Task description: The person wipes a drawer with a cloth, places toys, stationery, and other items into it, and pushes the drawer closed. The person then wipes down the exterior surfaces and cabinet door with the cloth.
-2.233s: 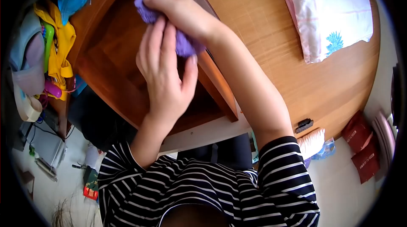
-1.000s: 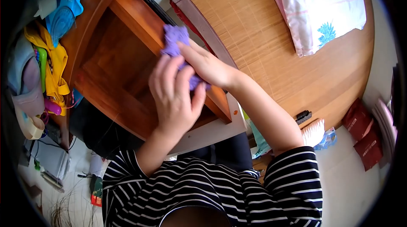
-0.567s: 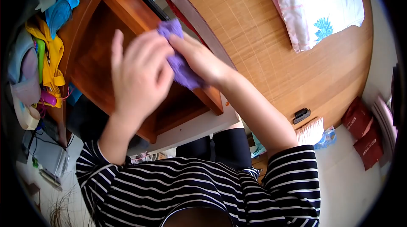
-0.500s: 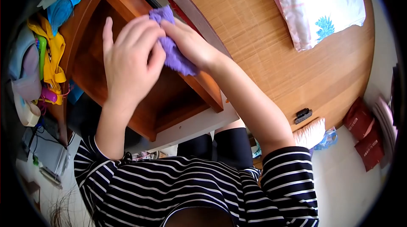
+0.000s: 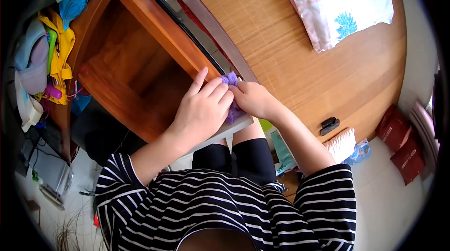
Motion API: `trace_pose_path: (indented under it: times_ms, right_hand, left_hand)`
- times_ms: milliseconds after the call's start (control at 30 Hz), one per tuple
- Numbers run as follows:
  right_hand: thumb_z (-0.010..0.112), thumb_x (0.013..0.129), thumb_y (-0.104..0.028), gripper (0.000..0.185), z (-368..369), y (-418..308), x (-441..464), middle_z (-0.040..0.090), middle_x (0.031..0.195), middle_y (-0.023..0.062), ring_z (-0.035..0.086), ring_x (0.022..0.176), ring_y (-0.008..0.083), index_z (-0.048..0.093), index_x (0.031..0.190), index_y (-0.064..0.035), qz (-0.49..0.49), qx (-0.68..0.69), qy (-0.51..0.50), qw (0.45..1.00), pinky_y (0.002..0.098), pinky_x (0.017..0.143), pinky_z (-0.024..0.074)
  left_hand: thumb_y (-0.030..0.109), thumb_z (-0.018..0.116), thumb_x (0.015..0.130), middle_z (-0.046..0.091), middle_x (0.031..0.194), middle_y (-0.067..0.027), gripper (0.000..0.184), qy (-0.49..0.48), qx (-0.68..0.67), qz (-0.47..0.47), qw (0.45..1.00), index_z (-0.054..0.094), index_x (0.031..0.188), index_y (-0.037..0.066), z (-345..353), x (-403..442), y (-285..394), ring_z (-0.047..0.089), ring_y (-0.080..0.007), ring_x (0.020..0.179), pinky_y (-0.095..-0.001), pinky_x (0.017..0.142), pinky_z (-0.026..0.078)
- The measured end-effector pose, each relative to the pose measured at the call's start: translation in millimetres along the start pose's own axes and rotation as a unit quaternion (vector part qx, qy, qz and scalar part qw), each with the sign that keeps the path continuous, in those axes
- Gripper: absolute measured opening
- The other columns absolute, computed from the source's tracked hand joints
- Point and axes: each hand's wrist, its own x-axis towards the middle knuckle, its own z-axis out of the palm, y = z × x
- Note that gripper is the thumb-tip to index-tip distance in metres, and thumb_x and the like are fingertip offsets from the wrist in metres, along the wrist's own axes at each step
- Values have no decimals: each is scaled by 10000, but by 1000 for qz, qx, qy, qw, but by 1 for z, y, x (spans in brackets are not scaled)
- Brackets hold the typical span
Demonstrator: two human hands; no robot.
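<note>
A crumpled purple cloth lies over the near right corner of a pulled-out wooden drawer. My right hand grips the cloth from the right, its thumb pressed toward the drawer's edge. On the other side, my left hand has its fingers bent onto the cloth, with the little finger stretched out along the drawer's side wall. Part of the cloth hangs below the fingers. The drawer's bare reddish-brown inside shows to the left of my hands, while its front corner is partly hidden by them.
A bed with a bamboo mat stands at the right, with a white pillow and a black clip-like object on it. Yellow straps and other items hang at the left. Dark red packages lie at the far right.
Both hands and the purple cloth have moved down and right along the drawer's side wall to its near corner. More of the drawer's inside now shows, and the view has shifted slightly.
</note>
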Motion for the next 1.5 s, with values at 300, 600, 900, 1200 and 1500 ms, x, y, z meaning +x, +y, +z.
trace_pose_path:
  times_ms: [300,600,900,1200,1500]
  right_hand:
    - [487,785,-367,408,-9,-22,-23,617,673,212,612,694,383,641,700,1,-32,-89,40,995,445,704,494]
    - [524,876,-291,354,-7,-9,-48,641,808,120,612,768,192,625,936,42,-21,203,-32,978,320,725,489]
    - [516,907,-214,458,17,-46,-89,546,1237,104,511,1140,196,436,1300,8,-110,594,-159,781,337,1003,374]
    - [564,862,-33,472,42,-100,-144,535,1231,59,490,1150,171,420,1311,-57,-183,518,-198,812,326,1003,370]
    - [528,947,-239,533,103,-160,-169,447,1347,22,374,1249,167,324,1421,-105,-187,392,-291,852,324,1061,252]
  left_hand:
    - [120,600,804,596,1135,-45,168,100,-125,-35,986,617,969,95,5,-43,6,522,-201,1162,-485,1048,285]
    - [-19,620,740,593,1127,-117,267,258,-334,-114,899,627,1002,31,29,-58,49,558,-327,1087,-415,921,461]
    - [208,480,927,221,1427,-231,511,502,-286,-180,797,348,1342,-59,10,-82,80,258,-337,1319,-420,1081,235]
    - [168,614,853,275,1397,-202,592,480,-264,-263,795,368,1361,-10,-40,-134,129,301,-349,1276,-422,1049,288]
    - [85,722,713,459,1200,-189,497,568,-193,-419,681,537,1157,-41,-59,-183,124,477,-361,1103,-407,903,417]
